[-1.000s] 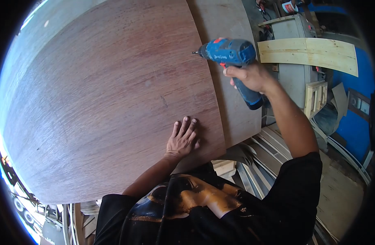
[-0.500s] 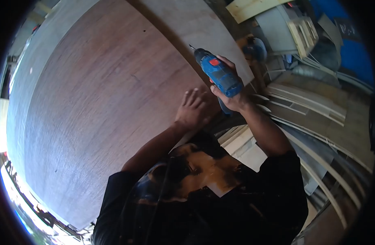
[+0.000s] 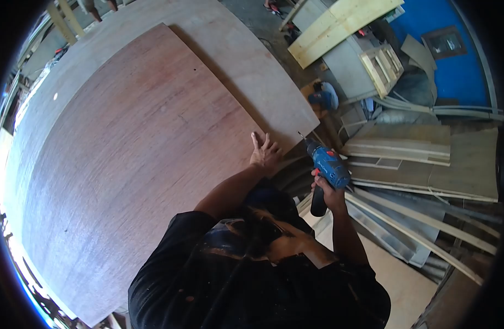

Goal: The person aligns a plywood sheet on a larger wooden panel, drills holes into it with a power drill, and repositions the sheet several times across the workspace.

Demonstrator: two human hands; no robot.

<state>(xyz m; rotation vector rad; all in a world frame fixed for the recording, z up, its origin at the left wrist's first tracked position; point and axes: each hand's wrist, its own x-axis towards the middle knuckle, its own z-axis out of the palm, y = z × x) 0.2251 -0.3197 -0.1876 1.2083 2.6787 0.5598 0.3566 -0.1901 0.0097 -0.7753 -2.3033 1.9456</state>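
My right hand (image 3: 331, 192) grips a blue cordless drill (image 3: 329, 165) by its dark handle, off to the right of the boards. A thin bit points up and left from its chuck. On the reddish-brown plywood sheet (image 3: 147, 120), near its right corner, rests my left hand (image 3: 267, 151) with fingers spread. That sheet lies on top of a larger, paler board (image 3: 263, 60), which sticks out beyond its far and right edges. A small dark spot shows near the sheet's far right edge.
Long wood strips (image 3: 427, 219) and plywood offcuts (image 3: 400, 142) are piled at right. A pale plank (image 3: 345, 30) and a small wooden frame (image 3: 382, 70) lie beyond, near a blue surface (image 3: 449, 71). Another person's legs (image 3: 98, 8) appear at the far upper left.
The drill in my right hand has moved right and nearer my body, away from the sheet's edge. My left hand has slid slightly right on the sheet. The view has shifted.
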